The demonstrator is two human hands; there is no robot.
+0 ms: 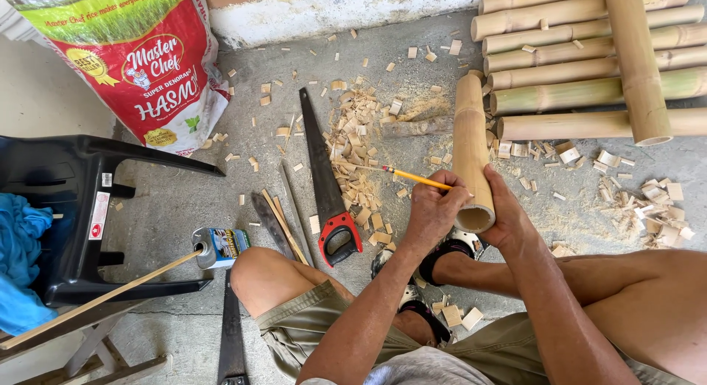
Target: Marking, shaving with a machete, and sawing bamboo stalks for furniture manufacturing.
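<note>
The left hand (434, 212) grips a pencil (416, 178) against the bamboo (471, 153) lying on the floor (184, 201) near the stacked poles (560, 61), the right hand (508, 219) clasping its near end, apparently firmly; a loosened clasp could let it roll, skewing the mark

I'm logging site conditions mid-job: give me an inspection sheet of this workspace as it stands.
Surface: concrete floor, strewn with bamboo chips and sawdust.
Job's things: short bamboo piece lying on the floor; yellow pencil with its tip end toward the chips.
Clutter: handsaw with red and black handle, thin sticks, small can, a second saw blade.
Hands: left hand holds the pencil against the bamboo piece; right hand grips the piece near its open end.
Cables: nothing seen.
Surroundings: stacked bamboo poles, printed sack, black plastic chair with blue cloth.
</note>
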